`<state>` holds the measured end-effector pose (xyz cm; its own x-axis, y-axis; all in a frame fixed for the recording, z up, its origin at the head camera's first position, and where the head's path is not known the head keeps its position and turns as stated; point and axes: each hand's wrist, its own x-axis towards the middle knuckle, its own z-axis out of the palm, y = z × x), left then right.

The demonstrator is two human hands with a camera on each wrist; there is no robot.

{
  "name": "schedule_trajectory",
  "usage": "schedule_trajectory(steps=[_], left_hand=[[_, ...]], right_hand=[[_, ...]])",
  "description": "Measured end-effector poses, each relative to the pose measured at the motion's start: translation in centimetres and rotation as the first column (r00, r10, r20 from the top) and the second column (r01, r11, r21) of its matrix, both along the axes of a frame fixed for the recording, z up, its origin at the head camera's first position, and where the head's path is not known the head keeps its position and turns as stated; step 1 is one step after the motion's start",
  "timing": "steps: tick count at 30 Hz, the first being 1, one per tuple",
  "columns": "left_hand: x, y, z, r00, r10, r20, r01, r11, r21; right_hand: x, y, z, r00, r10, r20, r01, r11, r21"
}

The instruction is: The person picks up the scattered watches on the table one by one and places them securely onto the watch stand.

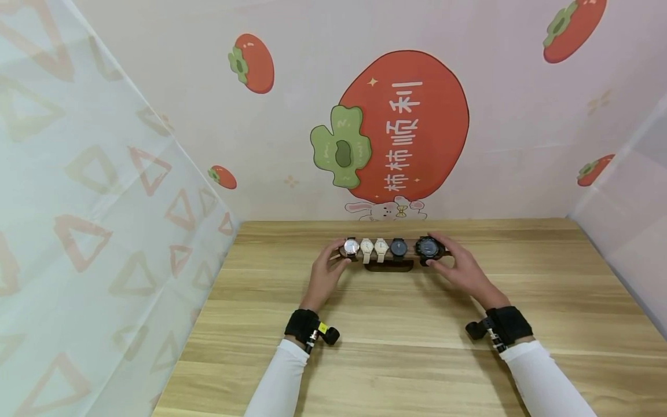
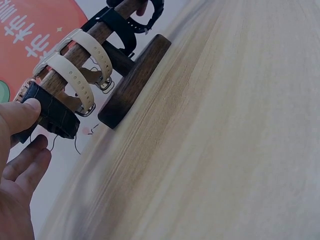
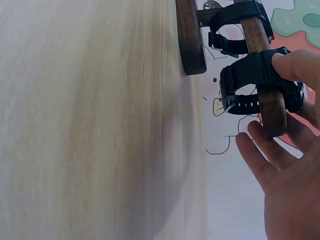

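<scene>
A dark wooden watch stand [image 1: 388, 265] with a horizontal bar stands toward the table's back edge. Several watches hang along that bar. At its left end my left hand [image 1: 324, 277] holds a silver-faced watch [image 1: 351, 247] on a dark strap, thumb on the strap in the left wrist view. Beside it hang two cream watches, one [image 1: 367, 247] next to the other [image 1: 381, 248], then a black watch [image 1: 398, 248]. Around a bulky black watch [image 3: 250, 71] at the right end, my right hand [image 1: 465, 271] has its thumb on the strap and its fingers behind.
The stand's foot [image 2: 135, 82] rests on the wood-grain table [image 1: 396, 359]. Close behind rises a wall [image 1: 292, 145] printed with persimmons and a rabbit. A patterned panel [image 1: 120, 231] borders the left side, and a pale one [image 1: 625, 226] the right.
</scene>
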<state>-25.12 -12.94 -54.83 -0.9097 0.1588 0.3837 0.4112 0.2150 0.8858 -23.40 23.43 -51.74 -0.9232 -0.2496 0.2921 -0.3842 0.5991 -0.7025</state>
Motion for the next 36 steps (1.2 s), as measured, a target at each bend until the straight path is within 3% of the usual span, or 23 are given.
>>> schedule_trajectory(steps=[18,36], left_hand=[[0.2,0.0,0.2,1.000,0.004,0.019,-0.005,1.000,0.019],[0.2,-0.1,0.3,1.000,-0.006,0.005,0.006,1.000,-0.025]], right_hand=[[-0.4,-1.1,0.1,1.000,0.028,0.013,-0.028,0.999,0.021],[-0.4,-1.0,0.2,0.999,0.030,0.016,-0.031,0.997,0.070]])
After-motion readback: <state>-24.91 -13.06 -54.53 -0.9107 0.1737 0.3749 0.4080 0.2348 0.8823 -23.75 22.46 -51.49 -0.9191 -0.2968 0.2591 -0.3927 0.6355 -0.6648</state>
